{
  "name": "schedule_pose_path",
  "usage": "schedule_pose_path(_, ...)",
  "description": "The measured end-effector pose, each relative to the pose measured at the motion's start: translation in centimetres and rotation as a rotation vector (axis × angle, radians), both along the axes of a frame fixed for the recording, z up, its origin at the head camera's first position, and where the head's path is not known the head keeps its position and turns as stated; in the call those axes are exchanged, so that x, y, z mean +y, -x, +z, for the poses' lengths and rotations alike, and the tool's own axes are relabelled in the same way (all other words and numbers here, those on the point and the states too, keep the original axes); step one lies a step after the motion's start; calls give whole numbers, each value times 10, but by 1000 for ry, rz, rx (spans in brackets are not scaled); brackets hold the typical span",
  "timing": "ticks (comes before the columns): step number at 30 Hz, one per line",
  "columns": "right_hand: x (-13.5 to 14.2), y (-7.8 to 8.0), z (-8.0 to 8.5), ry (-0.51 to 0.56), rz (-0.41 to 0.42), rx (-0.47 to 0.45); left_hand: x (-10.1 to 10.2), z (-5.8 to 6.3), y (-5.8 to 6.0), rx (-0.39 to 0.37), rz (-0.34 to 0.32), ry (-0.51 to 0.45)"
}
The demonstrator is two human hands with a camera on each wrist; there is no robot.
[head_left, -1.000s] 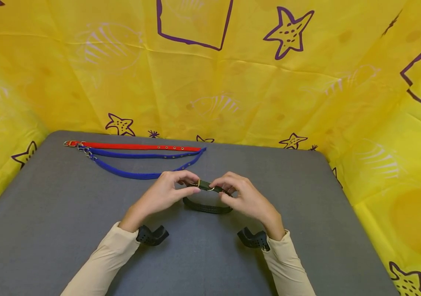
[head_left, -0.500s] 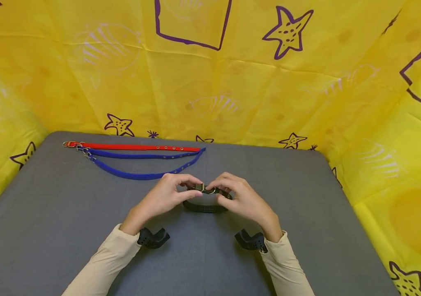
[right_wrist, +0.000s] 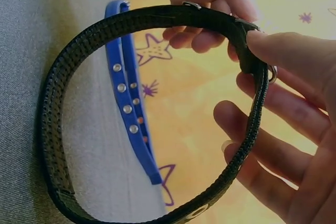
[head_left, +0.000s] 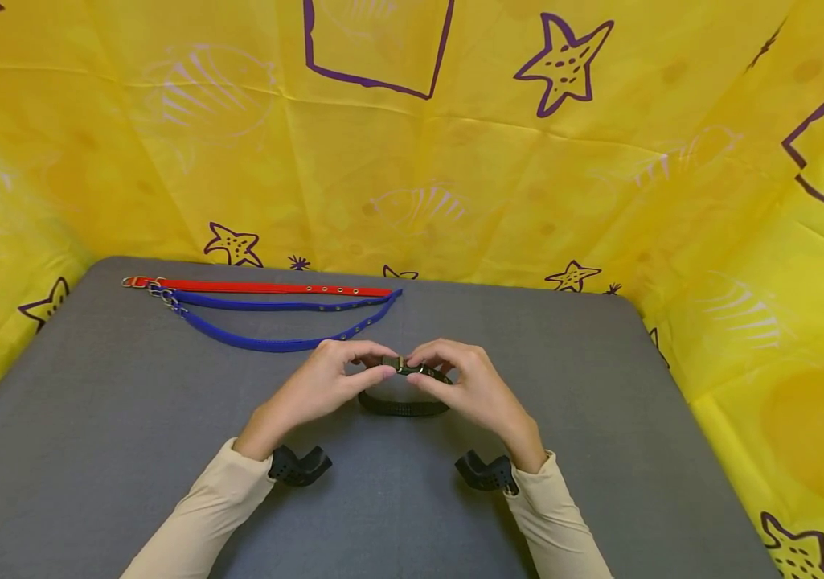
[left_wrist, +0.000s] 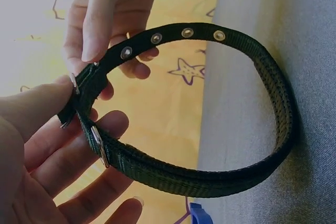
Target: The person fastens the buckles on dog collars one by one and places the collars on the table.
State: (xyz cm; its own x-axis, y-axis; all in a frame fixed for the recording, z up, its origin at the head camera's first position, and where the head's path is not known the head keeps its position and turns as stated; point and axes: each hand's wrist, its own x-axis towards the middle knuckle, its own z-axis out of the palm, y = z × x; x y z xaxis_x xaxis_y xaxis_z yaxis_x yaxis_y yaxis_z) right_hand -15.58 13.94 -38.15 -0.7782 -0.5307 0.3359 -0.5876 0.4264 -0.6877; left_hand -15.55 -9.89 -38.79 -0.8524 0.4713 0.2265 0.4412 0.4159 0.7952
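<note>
The head camera looks forward and down at the table (head_left: 397, 515) from above, well back. Each wrist camera sits near the green collar (left_wrist: 210, 183), rolled sideways, facing the yellow backdrop (left_wrist: 173, 103). Both wrist views share collar and backdrop.

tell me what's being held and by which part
A dark green collar, pinched by the left hand and right hand at and beside its buckle.

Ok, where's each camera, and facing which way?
Head: on the head, facing forward and down at the table; left hand, right hand, sleeves show.
Left wrist: on that wrist, facing the green collar; left hand near, right beyond.
Right wrist: on that wrist, facing the collar; right hand near, left beyond.
Both wrist views share the collar.
</note>
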Motion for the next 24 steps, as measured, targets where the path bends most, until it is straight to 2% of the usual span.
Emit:
schedule_pose_path(4, 2, 3, -2, -5, -20, 2, -3, 0, 1, 27, 11, 3)
schedule_pose_path(9, 6, 5, -3, -13, -50, -59, -9, 2, 3, 47, 43, 13)
schedule_pose_path(16, 10, 9, -5, -37, -76, -131, -19, 5, 7, 7, 65, 43)
schedule_pose_path(19, 10, 9, -6, -32, -70, -127, -21, 6, 8, -15, 64, 62)
schedule_pose_path(24, 9, 9, -6, -32, -63, -100, -17, 5, 6, -29, 26, 81)
